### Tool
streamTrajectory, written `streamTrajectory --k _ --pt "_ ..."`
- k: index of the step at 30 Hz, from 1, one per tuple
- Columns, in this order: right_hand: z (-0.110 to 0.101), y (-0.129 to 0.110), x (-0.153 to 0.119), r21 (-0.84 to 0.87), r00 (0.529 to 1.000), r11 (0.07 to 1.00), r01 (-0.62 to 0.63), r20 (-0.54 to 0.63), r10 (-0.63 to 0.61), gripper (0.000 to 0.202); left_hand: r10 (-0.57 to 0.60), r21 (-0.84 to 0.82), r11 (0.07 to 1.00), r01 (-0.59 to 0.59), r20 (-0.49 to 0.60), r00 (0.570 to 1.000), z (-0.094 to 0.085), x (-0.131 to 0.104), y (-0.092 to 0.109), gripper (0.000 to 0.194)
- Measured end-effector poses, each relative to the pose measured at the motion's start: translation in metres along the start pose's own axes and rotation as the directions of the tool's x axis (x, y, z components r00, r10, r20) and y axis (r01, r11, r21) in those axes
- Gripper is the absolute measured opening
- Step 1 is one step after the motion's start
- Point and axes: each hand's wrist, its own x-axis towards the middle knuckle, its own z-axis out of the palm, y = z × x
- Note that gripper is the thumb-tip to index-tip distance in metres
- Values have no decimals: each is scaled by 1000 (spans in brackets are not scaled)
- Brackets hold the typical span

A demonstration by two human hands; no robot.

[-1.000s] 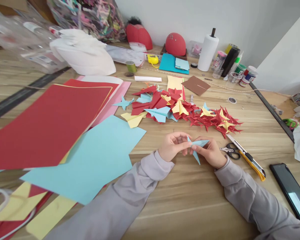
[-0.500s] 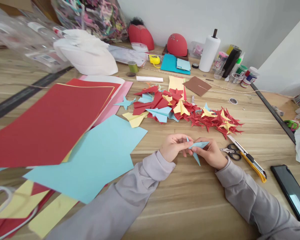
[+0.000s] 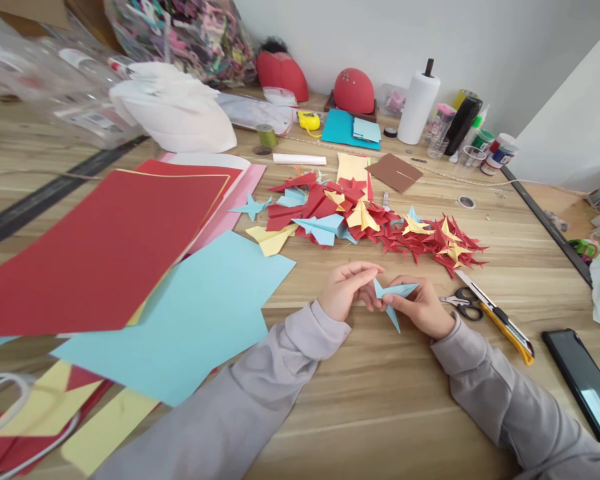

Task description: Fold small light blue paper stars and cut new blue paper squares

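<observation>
Head view: right hand (image 3: 425, 310) pinches folded blue paper (image 3: 399, 291), best lightly, sparing its points; left hand (image 3: 343, 295), hold unclear.

the left hand (image 3: 344, 292) curls loosely beside the pinching right hand (image 3: 423, 305).

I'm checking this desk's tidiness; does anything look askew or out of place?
The red sheet and light blue sheet under it, on the left, lie skewed at different angles. The utility knife near the right hand appears blade-out.
</observation>
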Motion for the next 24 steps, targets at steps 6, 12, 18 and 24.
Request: streamTrajectory --k 6,12,18,24 --pt "0 1 1 -38 999 999 3 -34 -5 26 82 107 991 -82 5 997 4 -2 0 41" --pt "-1 -1 1 -78 999 996 34 4 -33 25 13 117 993 -16 30 999 0 0 -2 31" --pt "-1 0 0 -45 1000 999 19 -3 -19 21 -15 54 998 14 20 1000 -2 1 -1 30" --pt "0 -1 0 2 1000 1000 -15 -10 15 19 -4 26 1000 4 10 1000 -1 1 -1 30"
